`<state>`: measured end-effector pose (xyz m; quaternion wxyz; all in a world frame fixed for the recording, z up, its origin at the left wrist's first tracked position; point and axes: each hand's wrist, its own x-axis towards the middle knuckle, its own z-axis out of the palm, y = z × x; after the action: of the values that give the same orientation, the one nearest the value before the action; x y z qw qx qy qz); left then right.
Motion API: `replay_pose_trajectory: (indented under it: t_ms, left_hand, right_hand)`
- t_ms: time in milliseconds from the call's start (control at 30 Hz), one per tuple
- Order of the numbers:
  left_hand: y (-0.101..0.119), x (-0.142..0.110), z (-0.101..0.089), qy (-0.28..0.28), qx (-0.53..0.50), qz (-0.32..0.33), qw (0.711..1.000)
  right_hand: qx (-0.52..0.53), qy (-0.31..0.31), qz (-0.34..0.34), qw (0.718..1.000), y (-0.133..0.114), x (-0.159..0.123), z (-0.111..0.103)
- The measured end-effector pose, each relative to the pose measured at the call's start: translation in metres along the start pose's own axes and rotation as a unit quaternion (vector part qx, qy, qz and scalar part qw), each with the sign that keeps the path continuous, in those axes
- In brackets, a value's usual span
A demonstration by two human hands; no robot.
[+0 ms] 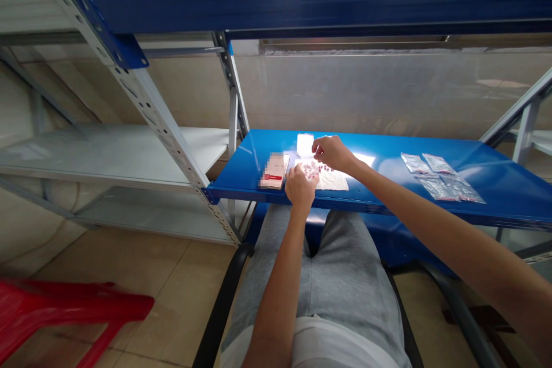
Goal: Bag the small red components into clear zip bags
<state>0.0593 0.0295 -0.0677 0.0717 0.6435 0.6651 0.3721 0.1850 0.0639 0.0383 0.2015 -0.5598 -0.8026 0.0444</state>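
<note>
My left hand (pixel 301 186) rests at the front edge of a white sheet (pixel 337 182), fingers bent against a scatter of small reddish pieces (pixel 325 168). Whatever lies between those fingers is too small to make out. Just above the sheet, my right hand (pixel 333 151) is closed in a pinch, its fingertips over the far side of the reddish pieces. I cannot see what it pinches. Behind the pieces lies a small white stack (pixel 305 144), close to the right fingertips. A phone-like flat item (pixel 276 170) with a lit screen, partly blurred, lies left of my left hand.
Several clear flat bags (pixel 440 185) with reddish edges lie on the blue shelf (pixel 379 184) to the right. A blue beam (pixel 302 3) crosses overhead. A grey upright post (pixel 159 126) stands left. A red plastic stool (pixel 73 305) is on the floor at lower left.
</note>
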Motion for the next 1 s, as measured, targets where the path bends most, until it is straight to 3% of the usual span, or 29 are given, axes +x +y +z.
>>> replay_pose_trajectory:
  t_ms: [533,733,867,1000]
  left_hand:
    - [-0.003,0.000,0.001,0.003,-0.004,0.003,1.000]
    - [-0.002,0.000,-0.001,-0.004,-0.007,0.000,1.000]
    - [-0.002,-0.001,-0.001,-0.001,-0.005,0.011,1.000]
    - [-0.001,-0.004,-0.005,0.004,0.007,0.025,1.000]
  right_hand:
    - [0.008,0.057,0.024,0.998,0.000,-0.007,-0.002]
    - [0.118,0.096,0.079,0.985,0.007,-0.013,-0.004]
    - [0.283,0.156,0.144,0.935,0.020,-0.024,-0.003]
    - [0.466,0.222,0.201,0.832,0.038,-0.042,0.006]
